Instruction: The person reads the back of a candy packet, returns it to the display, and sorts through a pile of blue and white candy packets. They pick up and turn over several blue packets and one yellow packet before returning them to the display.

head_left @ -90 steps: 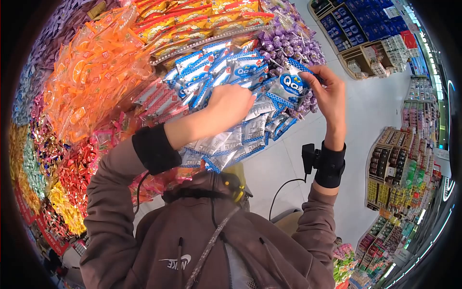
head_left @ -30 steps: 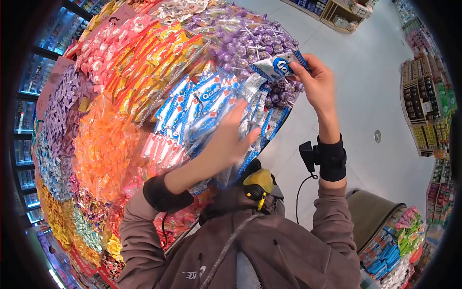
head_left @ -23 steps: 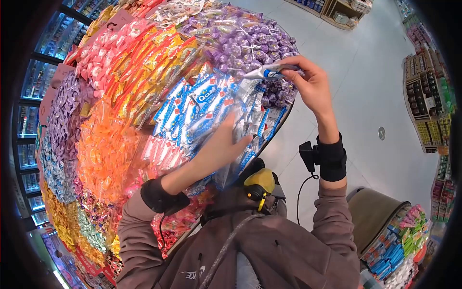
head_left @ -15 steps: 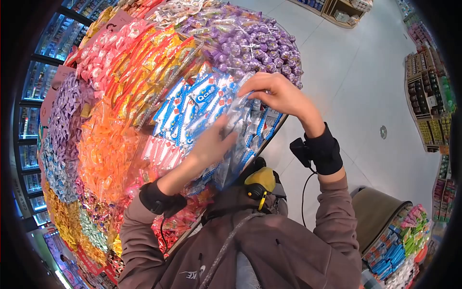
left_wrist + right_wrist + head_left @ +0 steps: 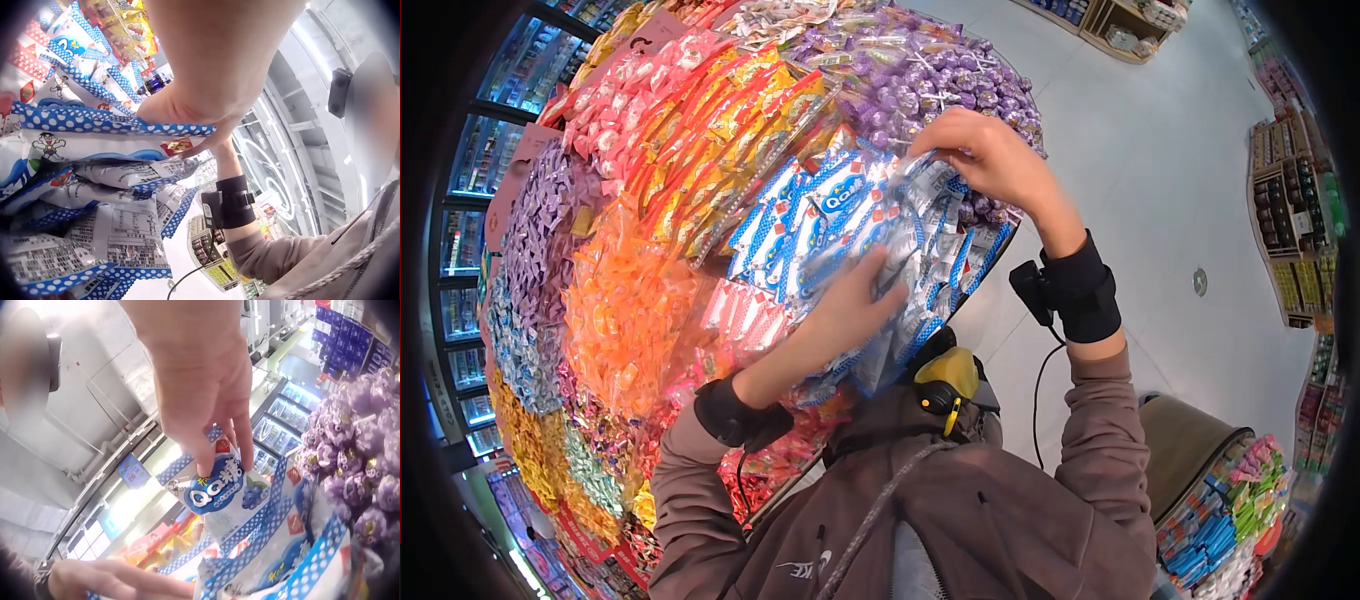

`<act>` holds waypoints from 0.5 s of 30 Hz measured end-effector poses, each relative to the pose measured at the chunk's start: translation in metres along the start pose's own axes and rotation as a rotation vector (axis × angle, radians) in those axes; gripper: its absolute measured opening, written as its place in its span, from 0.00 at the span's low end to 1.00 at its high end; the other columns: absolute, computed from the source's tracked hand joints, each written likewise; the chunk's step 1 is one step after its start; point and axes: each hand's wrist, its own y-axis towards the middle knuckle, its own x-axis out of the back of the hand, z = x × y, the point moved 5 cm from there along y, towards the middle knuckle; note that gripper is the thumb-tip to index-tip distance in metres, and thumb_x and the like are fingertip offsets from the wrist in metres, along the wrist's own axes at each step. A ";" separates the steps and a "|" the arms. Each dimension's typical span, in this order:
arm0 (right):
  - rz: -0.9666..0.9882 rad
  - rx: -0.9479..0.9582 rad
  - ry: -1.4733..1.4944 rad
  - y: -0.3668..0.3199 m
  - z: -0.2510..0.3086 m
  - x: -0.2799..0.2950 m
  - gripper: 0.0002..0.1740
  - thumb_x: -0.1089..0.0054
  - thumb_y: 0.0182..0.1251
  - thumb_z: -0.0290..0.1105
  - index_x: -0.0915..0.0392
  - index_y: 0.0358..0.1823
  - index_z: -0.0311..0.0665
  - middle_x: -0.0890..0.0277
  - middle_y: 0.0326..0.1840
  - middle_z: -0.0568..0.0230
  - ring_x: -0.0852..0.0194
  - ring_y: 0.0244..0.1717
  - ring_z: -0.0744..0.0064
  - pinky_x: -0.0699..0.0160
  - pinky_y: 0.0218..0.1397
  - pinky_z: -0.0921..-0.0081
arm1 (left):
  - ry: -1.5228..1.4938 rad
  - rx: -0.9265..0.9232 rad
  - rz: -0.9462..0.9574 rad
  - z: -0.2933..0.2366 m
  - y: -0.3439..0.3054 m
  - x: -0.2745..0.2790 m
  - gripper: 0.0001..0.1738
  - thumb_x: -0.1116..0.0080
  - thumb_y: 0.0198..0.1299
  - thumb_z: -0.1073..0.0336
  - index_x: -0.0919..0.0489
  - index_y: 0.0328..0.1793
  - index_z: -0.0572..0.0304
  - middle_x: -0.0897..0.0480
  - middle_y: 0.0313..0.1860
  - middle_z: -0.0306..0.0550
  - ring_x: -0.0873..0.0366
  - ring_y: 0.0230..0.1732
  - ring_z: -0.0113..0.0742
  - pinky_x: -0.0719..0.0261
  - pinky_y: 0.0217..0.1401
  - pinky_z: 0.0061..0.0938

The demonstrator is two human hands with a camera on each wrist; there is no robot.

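My right hand (image 5: pixel 990 155) pinches a small QQ gummy candy packet (image 5: pixel 219 487) between thumb and fingers. White with blue dotted ends, the packet stands upright over the far right of the pile of like packets (image 5: pixel 815 225). On the near side of that pile lies my left hand (image 5: pixel 855 305), fingers fairly straight and thumb apart. Its fingers rest against the packets, slightly blurred. The left wrist view has a dotted packet (image 5: pixel 106 140) right below this hand, with several more stacked under it, printed backs showing.
Purple-wrapped lollipops (image 5: pixel 960 80) lie beyond the packets. Yellow-red bags (image 5: pixel 720 120) and orange candies (image 5: pixel 625 310) fill the left side of the display. The display's dark edge (image 5: pixel 990 265) borders the floor at right. A brown tub (image 5: pixel 1190 450) stands near my right elbow.
My right hand has brought its packet left and down from over the lollipops to the pile. My left hand has shifted slightly toward me and stays over the packets. The view has swung round.
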 end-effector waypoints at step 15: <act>0.078 -0.061 0.020 0.047 -0.021 -0.019 0.09 0.43 0.53 0.26 0.21 0.37 0.37 0.22 0.35 0.56 0.24 0.38 0.56 0.27 0.41 0.67 | 0.271 -0.369 -0.345 -0.005 0.042 0.052 0.29 0.46 0.60 0.53 0.32 0.59 0.71 0.24 0.50 0.62 0.25 0.51 0.48 0.29 0.54 0.31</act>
